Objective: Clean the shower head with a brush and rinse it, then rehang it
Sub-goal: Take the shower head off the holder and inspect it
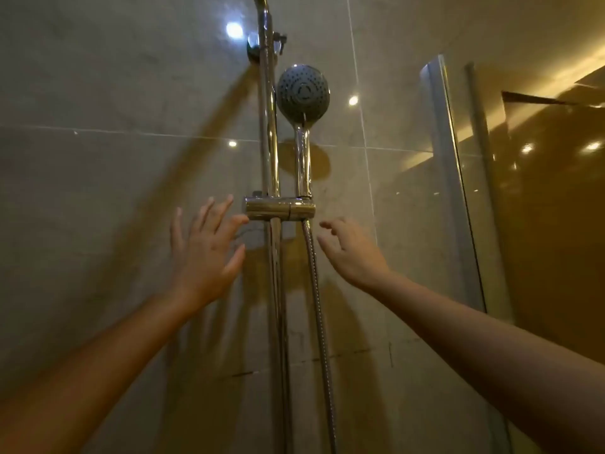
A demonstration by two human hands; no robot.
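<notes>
The round grey shower head (303, 92) hangs upright by its chrome handle in the chrome holder (280, 208) on the vertical rail (271, 132). Its metal hose (319, 306) drops from under the holder. My left hand (205, 247) is raised just left of the holder, fingers spread, one fingertip near the holder's left end. My right hand (348, 249) is just right of the hose below the holder, fingers loosely curled and apart, holding nothing. No brush is in view.
Grey wall tiles (114, 191) lie behind the rail. A glass shower panel (455, 178) with a metal edge stands to the right. The rail's upper wall bracket (262, 44) is near the top.
</notes>
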